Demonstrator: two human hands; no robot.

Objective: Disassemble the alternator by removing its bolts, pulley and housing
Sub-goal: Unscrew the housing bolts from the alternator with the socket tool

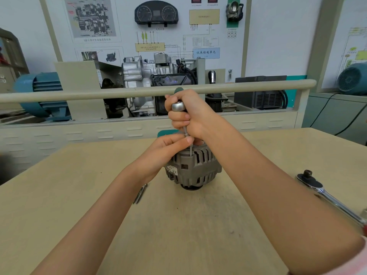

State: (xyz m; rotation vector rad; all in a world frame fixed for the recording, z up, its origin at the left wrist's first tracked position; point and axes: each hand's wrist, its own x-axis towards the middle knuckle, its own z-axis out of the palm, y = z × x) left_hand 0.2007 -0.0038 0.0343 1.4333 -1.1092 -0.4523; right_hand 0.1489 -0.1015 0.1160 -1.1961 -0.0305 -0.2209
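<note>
**Screwdriver set upright on a through-bolt of the alternator**

The alternator [193, 167] stands on end near the middle of the wooden workbench [79, 195], its pulley end down against the top and its slotted housing facing up. The right hand [188, 114] is clenched around the handle of a screwdriver [178, 106], whose thin shaft runs straight down to the upper rim of the housing. The left hand [168, 147] pinches the lower shaft between thumb and fingertips, just above the casting, steadying the tip. The bolt head itself is hidden behind the fingers.

By its look, the alternator is a dense cast-metal body with a heavy core: stiff, not fragile on the outside, and weighty enough to stay put under downward pressure, though standing on the narrow pulley it may rock or turn when torque is applied. The ribbed, slotted flank of the housing offers the best hold; the vent slots give fingers purchase, while the edges may be sharp and oily. A firm hold on the flank would likely resist rotation better than one on the shaft.

Two long bolts [140, 193] lie on the bench beside the left forearm, and a ratchet wrench [329, 197] lies well apart to the right.
</note>
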